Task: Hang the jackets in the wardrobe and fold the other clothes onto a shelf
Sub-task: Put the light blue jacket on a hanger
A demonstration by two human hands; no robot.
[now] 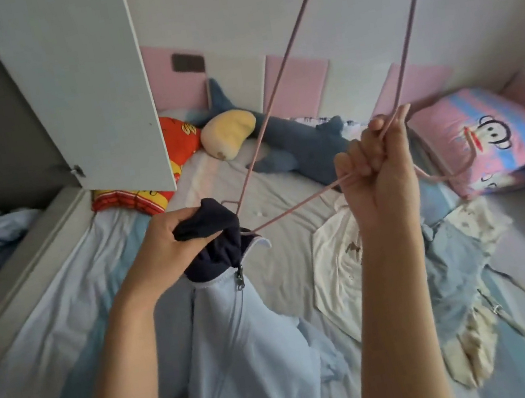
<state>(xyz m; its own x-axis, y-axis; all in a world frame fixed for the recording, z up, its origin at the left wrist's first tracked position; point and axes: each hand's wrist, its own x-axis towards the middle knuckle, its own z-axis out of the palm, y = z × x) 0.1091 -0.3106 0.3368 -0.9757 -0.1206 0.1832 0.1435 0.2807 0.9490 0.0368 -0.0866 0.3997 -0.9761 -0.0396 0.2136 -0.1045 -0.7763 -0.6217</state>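
A light blue zip-front jacket with a dark navy lining (pixel 243 341) is held up over the pale striped bed (pixel 65 318), its lower part sagging onto the sheet. The navy collar is bunched in the left hand (pixel 170 235), whose fingers (pixel 192 242) are curled tightly round the fabric. A thin pink wire hanger (pixel 300 204) is gripped in the right hand (pixel 375 173), the fingers (pixel 360 161) closed round its wires near the hook. One corner of the hanger is set at the neck opening, just beside the left hand, and it cannot be told whether it has gone inside.

The step in hand is judged to be the threading of the hanger into the jacket. Several faults are possible from here. The wire corner could be caught on the bunched lining or the zip pull, so that the collar is dragged rather than filled. If the shoulder is seated on one side only, the jacket could slide off once lifted towards the open white wardrobe door (pixel 79 90). The thin wire could also be bent by a hard pull. The cream garment (pixel 338 266) and the blue fleece-lined garment (pixel 457 270) lie unfolded on the bed.
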